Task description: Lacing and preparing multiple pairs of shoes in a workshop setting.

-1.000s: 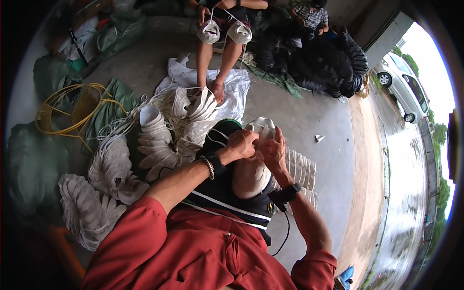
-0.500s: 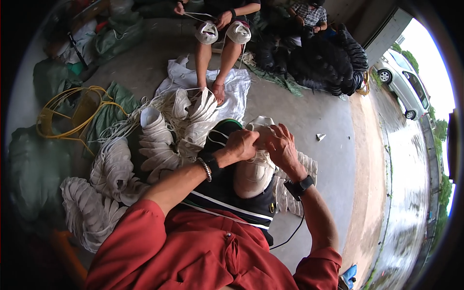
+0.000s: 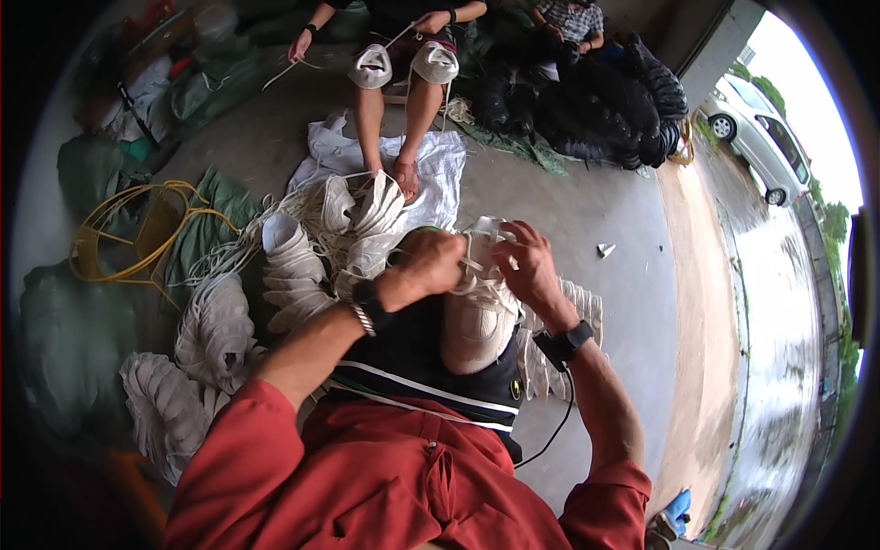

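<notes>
The grey floor [image 3: 632,275] spreads beneath everything, and a silver car [image 3: 765,147] stands outside at 2 o'clock. At 12 o'clock a seated co-worker [image 3: 408,92] draws out cord, with a white shoe piece on each knee. A heap of black shoe pieces [image 3: 596,119] lies between 1 and 2 o'clock; curled stacks of white shoe pieces [image 3: 220,321] fill the stretch from 8 to 10 o'clock, trailing tangled strings. Near the middle, the white shoe [image 3: 472,335] rests on the wearer's dark trousers [image 3: 394,380], its rounded toe toward 6 o'clock and its opening toward 12. The left hand [image 3: 426,268] is at its 10 o'clock, curled and blurred; it seems to pinch a strand, but I cannot tell for certain. The right hand [image 3: 527,266] arches over its 1 o'clock side, fingers bent and parted; whether thumb and fingertip press on anything, I cannot tell. A black cable [image 3: 561,422] hangs from the right wrist toward 6 o'clock, and could snag if that arm swings wide. Neither hand appears to clasp the shoe's body, so a hard sideways tug could roll it off the leg. The smallest thing, the white lace [image 3: 495,291], lies in loose, crossing loops; pulling one end too fast could knot or twist them.
</notes>
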Demonstrator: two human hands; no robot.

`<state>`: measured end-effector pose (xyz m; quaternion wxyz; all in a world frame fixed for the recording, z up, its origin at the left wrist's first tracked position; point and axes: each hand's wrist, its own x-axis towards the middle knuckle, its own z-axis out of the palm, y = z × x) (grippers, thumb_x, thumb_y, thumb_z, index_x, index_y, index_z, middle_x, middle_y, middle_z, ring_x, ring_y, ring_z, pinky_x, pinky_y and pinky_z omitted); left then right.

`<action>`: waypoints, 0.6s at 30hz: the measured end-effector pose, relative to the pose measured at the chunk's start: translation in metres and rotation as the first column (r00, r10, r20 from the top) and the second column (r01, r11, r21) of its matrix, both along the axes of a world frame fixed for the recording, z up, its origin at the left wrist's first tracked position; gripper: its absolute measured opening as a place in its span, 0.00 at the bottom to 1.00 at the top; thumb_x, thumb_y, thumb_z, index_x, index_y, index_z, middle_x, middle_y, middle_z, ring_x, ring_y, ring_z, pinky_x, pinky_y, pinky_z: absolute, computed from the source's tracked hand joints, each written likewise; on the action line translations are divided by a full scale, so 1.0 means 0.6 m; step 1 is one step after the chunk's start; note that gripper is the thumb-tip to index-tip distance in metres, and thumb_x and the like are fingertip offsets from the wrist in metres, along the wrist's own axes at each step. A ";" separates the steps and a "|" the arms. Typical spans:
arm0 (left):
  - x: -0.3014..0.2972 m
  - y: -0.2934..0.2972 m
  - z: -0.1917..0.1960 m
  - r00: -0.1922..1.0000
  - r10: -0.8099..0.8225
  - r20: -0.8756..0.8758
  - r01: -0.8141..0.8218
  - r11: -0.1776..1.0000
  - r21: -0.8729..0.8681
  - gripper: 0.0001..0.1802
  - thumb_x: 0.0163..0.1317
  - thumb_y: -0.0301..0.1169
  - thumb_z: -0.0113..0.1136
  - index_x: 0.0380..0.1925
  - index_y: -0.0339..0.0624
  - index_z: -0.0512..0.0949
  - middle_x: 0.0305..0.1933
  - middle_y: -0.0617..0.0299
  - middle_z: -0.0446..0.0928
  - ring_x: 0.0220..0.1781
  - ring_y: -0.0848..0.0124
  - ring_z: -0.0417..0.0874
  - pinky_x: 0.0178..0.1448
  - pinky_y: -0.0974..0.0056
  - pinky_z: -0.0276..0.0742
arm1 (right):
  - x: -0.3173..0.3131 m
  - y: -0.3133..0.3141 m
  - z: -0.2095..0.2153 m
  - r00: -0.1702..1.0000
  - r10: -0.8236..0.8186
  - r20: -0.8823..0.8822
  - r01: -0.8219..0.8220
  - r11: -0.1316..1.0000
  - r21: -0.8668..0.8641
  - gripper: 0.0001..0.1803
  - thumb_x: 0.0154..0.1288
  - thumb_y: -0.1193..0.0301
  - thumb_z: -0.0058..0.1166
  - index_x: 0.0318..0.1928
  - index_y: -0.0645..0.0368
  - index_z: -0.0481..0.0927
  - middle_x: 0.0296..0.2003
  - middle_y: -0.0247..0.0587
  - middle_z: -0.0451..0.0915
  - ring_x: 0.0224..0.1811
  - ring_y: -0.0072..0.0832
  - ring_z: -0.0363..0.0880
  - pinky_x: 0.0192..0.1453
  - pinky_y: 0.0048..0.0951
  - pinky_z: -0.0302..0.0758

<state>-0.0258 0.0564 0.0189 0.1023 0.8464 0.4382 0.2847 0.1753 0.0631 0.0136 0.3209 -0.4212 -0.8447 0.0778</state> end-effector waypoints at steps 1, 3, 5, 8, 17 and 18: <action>-0.025 0.004 0.001 0.998 0.023 -0.051 -0.022 1.000 0.020 0.03 0.38 0.24 0.53 0.15 0.36 0.71 0.18 0.47 0.73 0.23 0.50 0.77 0.28 0.52 0.72 | -0.012 -0.009 0.001 0.990 0.033 0.134 -0.035 0.999 0.014 0.06 0.49 0.71 0.54 0.29 0.54 0.80 0.49 0.45 0.71 0.57 0.43 0.63 0.57 0.47 0.59; -0.055 0.002 0.003 0.995 0.066 -0.073 -0.075 0.989 -0.128 0.03 0.41 0.24 0.53 0.16 0.36 0.71 0.19 0.47 0.74 0.24 0.51 0.77 0.28 0.54 0.71 | -0.036 -0.010 -0.022 0.968 0.035 0.248 -0.052 0.997 0.064 0.06 0.46 0.72 0.53 0.27 0.55 0.80 0.50 0.44 0.70 0.59 0.46 0.59 0.59 0.51 0.55; -0.061 -0.008 -0.016 0.994 0.092 0.056 -0.079 0.977 -0.197 0.05 0.44 0.25 0.55 0.19 0.35 0.71 0.16 0.51 0.72 0.23 0.58 0.78 0.26 0.58 0.70 | -0.045 -0.005 -0.024 0.953 0.016 0.303 -0.054 0.992 0.116 0.05 0.43 0.72 0.53 0.23 0.58 0.79 0.50 0.47 0.69 0.60 0.48 0.58 0.59 0.53 0.54; -0.065 -0.050 -0.027 0.875 0.340 0.343 0.130 0.518 -0.845 0.10 0.43 0.23 0.60 0.28 0.36 0.72 0.22 0.61 0.73 0.22 0.68 0.78 0.24 0.69 0.72 | -0.069 -0.003 -0.016 0.994 0.063 0.091 -0.071 0.993 0.091 0.06 0.43 0.71 0.54 0.23 0.59 0.79 0.50 0.51 0.69 0.60 0.50 0.58 0.59 0.53 0.54; -0.070 -0.168 -0.106 0.367 0.752 0.548 0.741 0.120 -0.661 0.13 0.56 0.26 0.55 0.42 0.33 0.72 0.33 0.54 0.77 0.31 0.65 0.81 0.36 0.68 0.80 | -0.277 -0.073 -0.016 0.892 0.448 -0.057 -0.446 0.894 0.041 0.11 0.40 0.71 0.54 0.29 0.60 0.79 0.47 0.51 0.70 0.53 0.45 0.66 0.51 0.42 0.66; -0.065 -0.153 -0.107 0.551 0.611 0.568 0.678 0.068 -0.732 0.12 0.56 0.25 0.54 0.40 0.33 0.73 0.32 0.54 0.77 0.30 0.67 0.81 0.35 0.69 0.79 | -0.251 -0.044 -0.021 0.904 0.418 -0.091 -0.422 0.905 -0.042 0.12 0.40 0.72 0.54 0.31 0.61 0.78 0.46 0.51 0.71 0.50 0.44 0.70 0.48 0.40 0.70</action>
